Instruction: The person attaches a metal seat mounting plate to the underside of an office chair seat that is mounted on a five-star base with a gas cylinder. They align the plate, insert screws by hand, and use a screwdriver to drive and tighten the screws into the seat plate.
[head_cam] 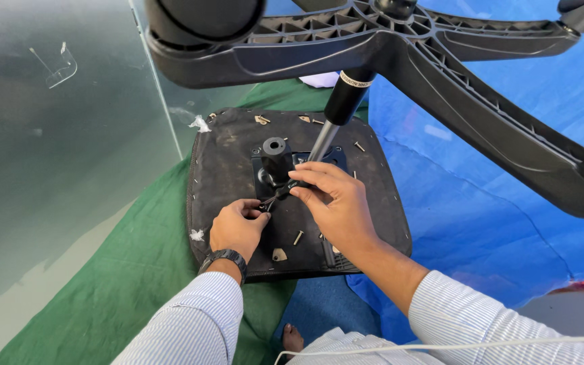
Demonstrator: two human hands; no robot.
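An upturned black chair seat (224,169) lies on a green cloth, with a black metal mounting plate (265,177) and its short tube at the centre. My left hand (238,226), wearing a black wristwatch, is closed on something small at the plate's lower left corner. My right hand (332,203) grips a small black tool (280,194) whose tip meets the left hand. A gas-lift cylinder (336,111) rises from the seat area to the black star-shaped chair base (441,61) overhead. Loose screws (298,237) lie on the seat.
The green cloth (136,270) covers the floor at left, a blue tarp (495,196) at right. A glass panel (55,135) stands on the left. A caster wheel (204,20) hangs at top left. My bare foot (293,336) shows below the seat, and a white cable (441,346) crosses my lap.
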